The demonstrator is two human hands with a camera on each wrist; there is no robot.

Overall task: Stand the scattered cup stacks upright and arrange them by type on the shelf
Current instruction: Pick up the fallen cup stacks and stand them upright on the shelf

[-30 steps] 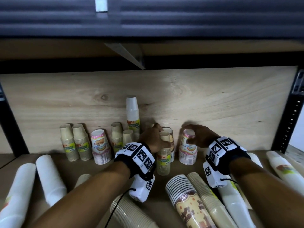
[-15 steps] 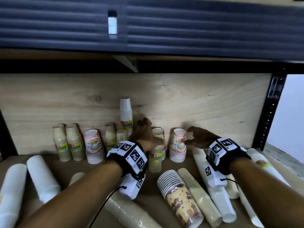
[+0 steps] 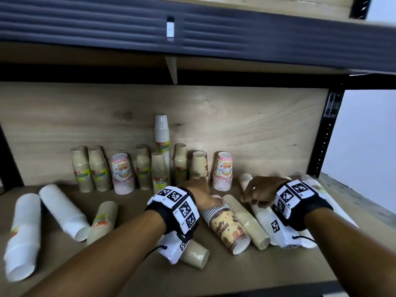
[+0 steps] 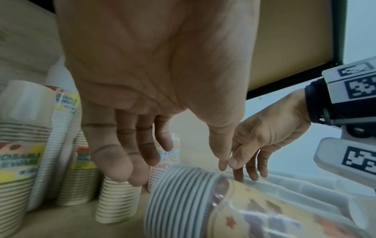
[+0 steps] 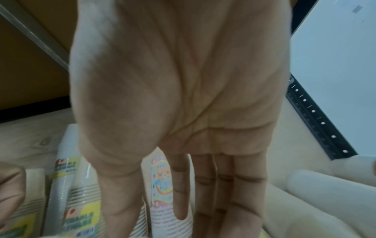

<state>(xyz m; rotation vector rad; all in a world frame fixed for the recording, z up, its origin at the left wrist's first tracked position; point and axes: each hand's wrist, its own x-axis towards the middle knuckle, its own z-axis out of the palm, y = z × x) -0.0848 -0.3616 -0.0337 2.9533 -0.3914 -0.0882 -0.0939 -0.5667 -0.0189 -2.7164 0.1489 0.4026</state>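
A person's two forearms reach into a wooden shelf [image 3: 53, 264] scattered with stacks of disposable cups. Both wrists wear black bands carrying white blocks with square black markers.

The left hand [image 3: 202, 192] hovers with fingers spread and relaxed, holding nothing, directly over the rim end of a lying stack of brown-printed cups [image 3: 229, 227]. Whether the fingertips touch that stack cannot be told. The right hand [image 3: 260, 189] is also loosely open and empty, fingers pointing down toward a lying white stack [image 3: 260, 213] just right of a lying beige stack [image 3: 246, 221], which rests against the printed one.

Upright along the plywood back wall [image 3: 257, 125] stands a row: two beige stacks with yellow labels [image 3: 91, 169] at the left, a pink cartoon stack [image 3: 123, 172], several more beige stacks, one tall white stack [image 3: 162, 136] at the rear, and a second pink cartoon stack [image 3: 222, 171] at the right end.

Lying on their sides at the left are two white stacks [image 3: 62, 211] and a beige labelled stack [image 3: 102, 221]. Another beige stack [image 3: 195, 256] lies under the left wrist. More white stacks lie behind the right wrist, partly hidden.
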